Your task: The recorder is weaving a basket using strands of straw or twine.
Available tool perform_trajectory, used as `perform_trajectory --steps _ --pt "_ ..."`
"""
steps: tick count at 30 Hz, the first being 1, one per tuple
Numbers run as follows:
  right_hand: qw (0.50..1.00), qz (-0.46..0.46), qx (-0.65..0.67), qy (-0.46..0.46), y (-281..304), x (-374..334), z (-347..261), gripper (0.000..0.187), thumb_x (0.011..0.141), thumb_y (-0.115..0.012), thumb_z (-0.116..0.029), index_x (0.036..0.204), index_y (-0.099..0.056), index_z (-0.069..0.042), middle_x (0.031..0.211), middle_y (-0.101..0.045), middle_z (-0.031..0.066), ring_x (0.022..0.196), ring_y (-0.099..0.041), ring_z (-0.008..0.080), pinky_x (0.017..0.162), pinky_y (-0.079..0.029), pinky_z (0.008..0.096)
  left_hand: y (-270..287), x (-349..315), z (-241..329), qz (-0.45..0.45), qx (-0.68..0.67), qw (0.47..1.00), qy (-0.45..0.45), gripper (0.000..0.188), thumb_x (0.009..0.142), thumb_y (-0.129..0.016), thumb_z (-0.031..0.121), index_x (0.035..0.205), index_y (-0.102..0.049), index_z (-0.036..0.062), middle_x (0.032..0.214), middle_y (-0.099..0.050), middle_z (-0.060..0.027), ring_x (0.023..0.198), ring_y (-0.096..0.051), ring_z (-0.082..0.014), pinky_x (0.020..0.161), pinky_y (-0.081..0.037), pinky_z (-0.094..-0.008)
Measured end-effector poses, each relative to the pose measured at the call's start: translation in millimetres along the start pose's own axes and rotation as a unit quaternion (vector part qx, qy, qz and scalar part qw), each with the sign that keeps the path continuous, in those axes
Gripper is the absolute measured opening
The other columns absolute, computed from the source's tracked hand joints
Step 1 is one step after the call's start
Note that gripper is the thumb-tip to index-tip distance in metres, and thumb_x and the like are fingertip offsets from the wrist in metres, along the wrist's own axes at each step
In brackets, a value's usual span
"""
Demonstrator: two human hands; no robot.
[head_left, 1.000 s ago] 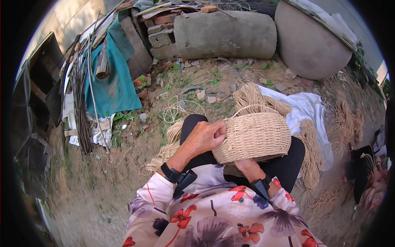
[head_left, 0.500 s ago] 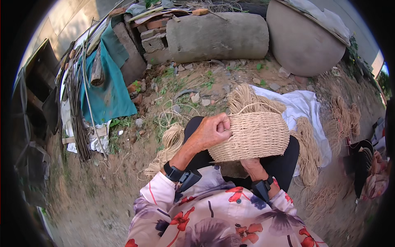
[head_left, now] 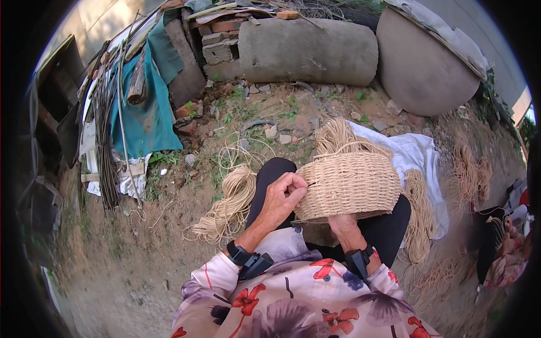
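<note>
A woven basket (head_left: 352,183) of pale twisted cord is tipped on its side over my lap, its opening toward me. At its left side my left hand (head_left: 284,197) has thumb and forefinger pinched close to the weave; what they hold is too small to make out. My right hand (head_left: 344,226) reaches up into the opening, and the basket wall hides its fingers. Behind the basket rises a thick bundle of cord (head_left: 337,135). Beside my left knee lies a looped hank of cord (head_left: 230,200), and another hank (head_left: 417,217) lies by my right knee.
A white cloth (head_left: 414,149) is spread on the ground at right, with more cord (head_left: 465,169) beyond it. Another person (head_left: 501,248) sits at far right. A concrete cylinder (head_left: 307,50), bricks (head_left: 220,50) and a teal cloth (head_left: 143,115) stand at the back.
My left hand has drawn slightly left and down, from over the basket's side to its edge. The basket has shifted a little to the right. My right hand stays inside it.
</note>
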State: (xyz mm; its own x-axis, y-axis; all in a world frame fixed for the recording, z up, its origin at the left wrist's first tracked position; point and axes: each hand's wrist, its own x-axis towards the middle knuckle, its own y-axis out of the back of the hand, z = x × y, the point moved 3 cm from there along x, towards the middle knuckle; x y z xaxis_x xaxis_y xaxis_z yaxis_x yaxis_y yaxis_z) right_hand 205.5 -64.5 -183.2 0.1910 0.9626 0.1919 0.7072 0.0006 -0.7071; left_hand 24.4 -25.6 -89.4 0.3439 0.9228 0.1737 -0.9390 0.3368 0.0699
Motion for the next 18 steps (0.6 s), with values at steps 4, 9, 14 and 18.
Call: perform_trajectory --steps 4,9,14,18 --pt "0.997 0.02 0.048 -0.055 0 2 1 0.061 0.089 -0.074 -0.027 0.139 -0.044 -0.009 0.132 -0.054 0.0062 0.121 -0.054 0.0216 0.105 -0.047 0.0413 -4 1 3 0.012 0.041 0.999 -0.034 0.011 0.088 -0.067 0.005 0.097 -0.068 -0.0003 0.085 -0.059 -0.003 0.069 -0.058 -0.0084 0.056 -0.052 -0.0243" --pt "0.988 0.019 0.106 -0.113 -5 3 9 0.055 0.088 -0.074 -0.028 0.134 -0.05 -0.009 0.127 -0.058 0.0065 0.117 -0.057 0.0216 0.102 -0.05 0.0406 -7 0 4 0.021 0.048 0.998 -0.031 0.012 0.09 -0.066 0.005 0.099 -0.069 -0.0009 0.085 -0.06 -0.0031 0.067 -0.058 -0.008 0.055 -0.051 -0.0241" --pt "0.991 0.005 0.067 -0.114 -3 4 13 0.056 0.089 -0.073 -0.029 0.136 -0.048 -0.009 0.131 -0.055 0.0072 0.121 -0.054 0.0226 0.107 -0.046 0.0419 -7 2 1 0.028 0.054 0.998 -0.02 0.013 0.087 -0.068 0.004 0.098 -0.07 -0.0012 0.082 -0.061 -0.0043 0.067 -0.06 -0.0091 0.053 -0.053 -0.0248" --pt "0.996 0.005 0.039 -0.077 -4 0 11 0.054 0.09 -0.073 -0.028 0.135 -0.049 -0.009 0.127 -0.058 0.0066 0.118 -0.057 0.021 0.103 -0.049 0.0402 -8 2 1 0.029 0.041 0.999 -0.022 0.013 0.087 -0.069 0.004 0.098 -0.07 -0.0016 0.083 -0.062 -0.0048 0.067 -0.06 -0.0091 0.053 -0.053 -0.0247"
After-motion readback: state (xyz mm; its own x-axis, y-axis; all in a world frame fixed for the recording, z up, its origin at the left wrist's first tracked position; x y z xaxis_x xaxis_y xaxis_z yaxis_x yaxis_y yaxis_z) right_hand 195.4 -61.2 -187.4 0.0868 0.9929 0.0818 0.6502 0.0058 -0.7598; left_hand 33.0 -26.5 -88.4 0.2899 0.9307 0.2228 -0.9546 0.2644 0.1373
